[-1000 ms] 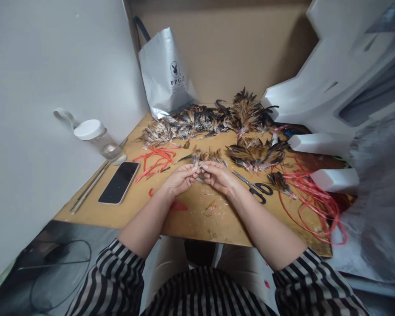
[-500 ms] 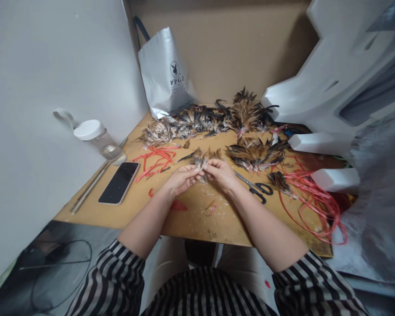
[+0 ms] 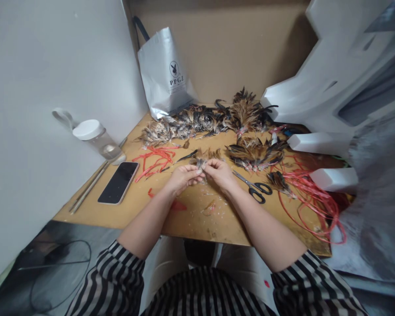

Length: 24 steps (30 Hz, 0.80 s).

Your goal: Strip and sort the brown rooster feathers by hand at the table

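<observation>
My left hand and my right hand meet above the middle of the table, fingertips pinched close together. Between them is a small feather, greyish at the base, whose lower part is hidden by the fingers. Just behind the hands lie brown feathers, and I cannot tell which of these are held. Black-handled scissors rest to the right of my right wrist. Beyond them sits a fan of brown and black feathers. Red plastic strips lie left of my left hand.
A phone, thin sticks and a white-lidded bottle stand or lie on the left. Heaped feathers line the back, before a silver bag. Tangled red strands and white panel parts crowd the right side.
My hands stay together in nearly the same place. The feathers between them have shifted slightly, and less of the tuft stands up above the fingertips.
</observation>
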Tool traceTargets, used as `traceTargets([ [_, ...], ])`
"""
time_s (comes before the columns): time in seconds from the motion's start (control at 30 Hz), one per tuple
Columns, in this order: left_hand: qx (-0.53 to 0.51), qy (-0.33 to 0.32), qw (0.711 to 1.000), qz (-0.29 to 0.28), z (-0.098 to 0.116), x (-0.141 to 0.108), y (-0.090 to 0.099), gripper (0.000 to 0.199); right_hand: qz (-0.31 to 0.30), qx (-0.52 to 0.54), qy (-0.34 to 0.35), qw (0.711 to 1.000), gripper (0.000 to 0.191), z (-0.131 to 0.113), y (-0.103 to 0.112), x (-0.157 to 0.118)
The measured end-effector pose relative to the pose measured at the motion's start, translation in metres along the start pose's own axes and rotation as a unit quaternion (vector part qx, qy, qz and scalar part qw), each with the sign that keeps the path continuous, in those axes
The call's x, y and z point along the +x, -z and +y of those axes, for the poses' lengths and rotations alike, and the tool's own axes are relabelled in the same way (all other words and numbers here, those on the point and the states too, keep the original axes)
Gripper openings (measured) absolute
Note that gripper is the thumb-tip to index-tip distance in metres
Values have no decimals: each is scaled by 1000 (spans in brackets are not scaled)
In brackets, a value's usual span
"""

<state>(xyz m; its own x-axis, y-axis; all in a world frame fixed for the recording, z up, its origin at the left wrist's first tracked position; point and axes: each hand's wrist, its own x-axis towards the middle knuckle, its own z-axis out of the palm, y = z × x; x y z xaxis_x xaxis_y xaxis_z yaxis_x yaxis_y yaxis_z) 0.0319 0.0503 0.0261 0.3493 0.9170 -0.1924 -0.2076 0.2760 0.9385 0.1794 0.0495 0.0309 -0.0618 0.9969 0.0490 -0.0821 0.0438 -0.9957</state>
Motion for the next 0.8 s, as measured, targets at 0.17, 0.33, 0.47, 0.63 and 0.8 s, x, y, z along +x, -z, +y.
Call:
traceTargets([
  [0.17, 38, -17, 999, 17, 0, 0, -1, 26, -17, 17, -17, 1000, 30, -1, 0, -1],
  [0.33, 73, -35, 997, 10, -4, 2, 1, 27, -9, 18, -20, 1000, 30, 1, -1, -1],
  [0.47, 80, -34, 996, 15, -7, 4, 1, 26, 7, 8, -13, 1000, 31, 1, -3, -1],
  [0.63, 52, -48, 997, 33, -5, 4, 2, 25, -14, 3, -31, 999, 31, -3, 3, 0],
  [0.8, -38, -59, 994, 85, 1, 5, 6, 22, -5, -201, 10, 980, 24, 6, 26, 11],
])
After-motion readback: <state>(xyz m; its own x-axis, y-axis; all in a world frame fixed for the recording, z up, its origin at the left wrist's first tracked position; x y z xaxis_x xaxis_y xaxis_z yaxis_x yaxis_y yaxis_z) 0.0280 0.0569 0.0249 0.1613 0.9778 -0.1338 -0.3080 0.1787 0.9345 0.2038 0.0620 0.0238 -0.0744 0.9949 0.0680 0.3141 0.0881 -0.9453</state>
